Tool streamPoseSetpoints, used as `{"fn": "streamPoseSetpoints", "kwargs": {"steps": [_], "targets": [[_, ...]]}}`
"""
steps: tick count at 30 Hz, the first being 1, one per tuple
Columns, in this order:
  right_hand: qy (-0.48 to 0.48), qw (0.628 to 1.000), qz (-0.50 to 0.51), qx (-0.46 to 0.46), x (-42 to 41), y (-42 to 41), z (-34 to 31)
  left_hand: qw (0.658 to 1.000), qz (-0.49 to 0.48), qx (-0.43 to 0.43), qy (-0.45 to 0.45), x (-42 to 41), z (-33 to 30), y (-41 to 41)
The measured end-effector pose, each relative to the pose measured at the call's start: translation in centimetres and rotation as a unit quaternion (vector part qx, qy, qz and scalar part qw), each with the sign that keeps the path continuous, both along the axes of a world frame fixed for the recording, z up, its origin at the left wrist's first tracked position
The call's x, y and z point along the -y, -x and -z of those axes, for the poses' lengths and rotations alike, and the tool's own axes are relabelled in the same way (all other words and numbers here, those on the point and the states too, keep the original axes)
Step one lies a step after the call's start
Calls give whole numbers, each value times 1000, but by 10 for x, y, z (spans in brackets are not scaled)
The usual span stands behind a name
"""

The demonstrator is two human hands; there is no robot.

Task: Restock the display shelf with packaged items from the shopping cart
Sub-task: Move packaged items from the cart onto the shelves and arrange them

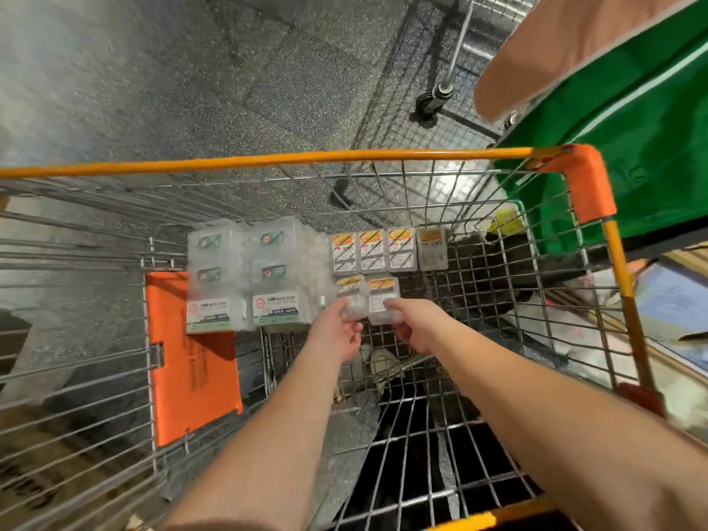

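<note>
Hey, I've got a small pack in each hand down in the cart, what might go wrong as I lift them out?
1. The left hand and right hand each pinch a small yellow-label pack only at its near edge; one may slip onto the cart floor.
2. The taller stack of clear packs stands right beside the left hand, so a sideways swing might knock it.
</note>
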State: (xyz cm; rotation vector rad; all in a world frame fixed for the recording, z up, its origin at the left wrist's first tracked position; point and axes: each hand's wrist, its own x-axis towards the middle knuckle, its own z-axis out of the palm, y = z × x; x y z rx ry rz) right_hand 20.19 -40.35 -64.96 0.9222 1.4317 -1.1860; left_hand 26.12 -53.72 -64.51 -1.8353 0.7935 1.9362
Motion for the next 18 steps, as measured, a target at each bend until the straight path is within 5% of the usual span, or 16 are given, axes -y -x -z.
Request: {"fn": "streamPoseSetpoints", "kwargs": {"steps": [10, 18], "targets": [[126, 973, 24, -192, -85, 24, -146, 969, 175, -167, 42, -41, -154, 20], [161, 902, 36, -399, -208, 26, -308, 872, 289, -331, 215, -153, -317, 52]]}}
